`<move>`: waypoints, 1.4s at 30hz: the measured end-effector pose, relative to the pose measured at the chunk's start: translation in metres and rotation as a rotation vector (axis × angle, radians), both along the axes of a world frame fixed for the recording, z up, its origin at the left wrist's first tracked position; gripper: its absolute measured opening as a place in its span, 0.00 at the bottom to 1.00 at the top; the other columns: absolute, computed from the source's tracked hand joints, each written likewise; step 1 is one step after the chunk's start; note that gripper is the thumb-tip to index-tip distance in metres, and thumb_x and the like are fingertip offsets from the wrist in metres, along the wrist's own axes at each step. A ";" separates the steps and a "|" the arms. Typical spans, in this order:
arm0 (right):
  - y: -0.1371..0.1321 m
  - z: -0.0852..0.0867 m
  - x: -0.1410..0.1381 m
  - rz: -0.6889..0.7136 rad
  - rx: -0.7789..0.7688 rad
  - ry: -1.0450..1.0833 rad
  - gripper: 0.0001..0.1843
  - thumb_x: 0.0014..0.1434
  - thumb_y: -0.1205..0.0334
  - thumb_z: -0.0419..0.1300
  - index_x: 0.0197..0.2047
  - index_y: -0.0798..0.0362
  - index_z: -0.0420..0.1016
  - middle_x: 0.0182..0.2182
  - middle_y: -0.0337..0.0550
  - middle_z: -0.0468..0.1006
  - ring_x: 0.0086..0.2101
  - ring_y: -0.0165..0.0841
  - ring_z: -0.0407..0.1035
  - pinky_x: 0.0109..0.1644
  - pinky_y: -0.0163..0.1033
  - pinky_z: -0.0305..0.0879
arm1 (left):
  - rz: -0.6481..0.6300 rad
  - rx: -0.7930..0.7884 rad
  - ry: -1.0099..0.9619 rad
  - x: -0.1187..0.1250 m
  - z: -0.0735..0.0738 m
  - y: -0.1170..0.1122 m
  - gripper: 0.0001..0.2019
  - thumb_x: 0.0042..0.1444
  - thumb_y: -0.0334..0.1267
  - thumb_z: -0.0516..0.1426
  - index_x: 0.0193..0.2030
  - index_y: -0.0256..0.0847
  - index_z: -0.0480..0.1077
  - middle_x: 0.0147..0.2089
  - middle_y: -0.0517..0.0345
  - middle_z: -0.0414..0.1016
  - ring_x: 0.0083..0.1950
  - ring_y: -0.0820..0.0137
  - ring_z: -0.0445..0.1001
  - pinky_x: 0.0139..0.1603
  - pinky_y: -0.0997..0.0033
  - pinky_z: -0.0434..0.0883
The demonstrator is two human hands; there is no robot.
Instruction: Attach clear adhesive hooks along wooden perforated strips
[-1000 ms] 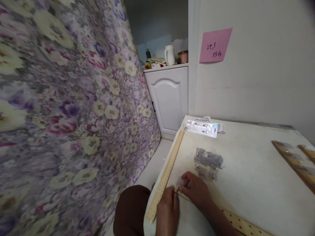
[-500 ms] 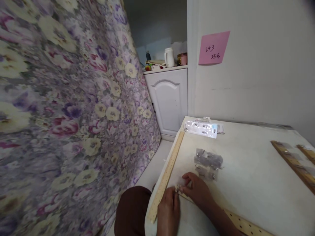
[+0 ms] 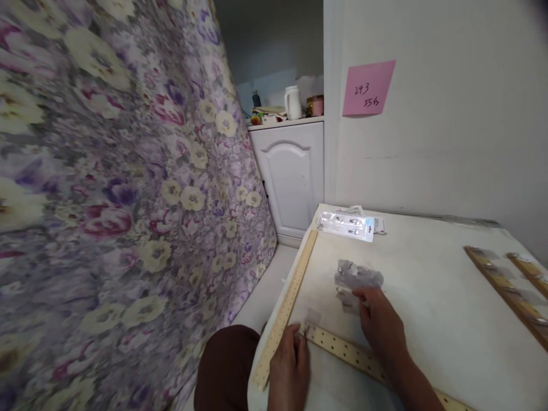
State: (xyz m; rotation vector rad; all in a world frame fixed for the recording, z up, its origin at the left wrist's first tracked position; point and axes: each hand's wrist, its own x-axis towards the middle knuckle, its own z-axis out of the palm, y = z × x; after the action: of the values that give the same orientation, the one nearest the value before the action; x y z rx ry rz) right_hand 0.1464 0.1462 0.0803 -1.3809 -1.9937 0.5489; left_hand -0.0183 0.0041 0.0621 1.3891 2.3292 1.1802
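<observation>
My left hand (image 3: 289,365) is closed on the near-left end of a pale strip with rows of holes (image 3: 342,348), its thumb and fingers at the strip's tip. Beside that tip a small clear plastic piece (image 3: 313,315) lies flat; a tiny metal part there is too small to make out. My right hand (image 3: 383,322) has its fingers curled together over the small clear plastic bags (image 3: 357,275), fingertips at the edge of the nearer one. Whether that bag is lifted cannot be told. Small shiny bits show inside the bags.
A second holed strip (image 3: 286,308) runs along the table's left edge. Clear packaging (image 3: 346,226) lies at the back. Brown strips with small bags (image 3: 509,291) lie at the right. A floral curtain (image 3: 128,171) hangs left, and a white cabinet (image 3: 295,177) stands behind.
My right hand has moved from the strip's end rightward and away, to the small bags. The clear piece it was at now lies by the strip. My left hand stays at the strip's end.
</observation>
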 end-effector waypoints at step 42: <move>-0.014 0.013 -0.015 0.704 -0.383 0.729 0.04 0.54 0.69 0.57 0.31 0.52 0.72 0.31 0.40 0.71 0.33 0.31 0.67 0.36 0.37 0.62 | -0.030 0.392 -1.107 0.041 0.042 0.014 0.20 0.43 0.42 0.67 0.41 0.39 0.69 0.29 0.65 0.67 0.20 0.77 0.71 0.18 0.81 0.65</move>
State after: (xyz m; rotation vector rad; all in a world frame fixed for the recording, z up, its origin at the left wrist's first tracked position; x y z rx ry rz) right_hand 0.1310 0.1321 0.0931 -0.4668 -1.7341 1.5571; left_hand 0.0226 0.0177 0.1045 0.5300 1.3241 1.8134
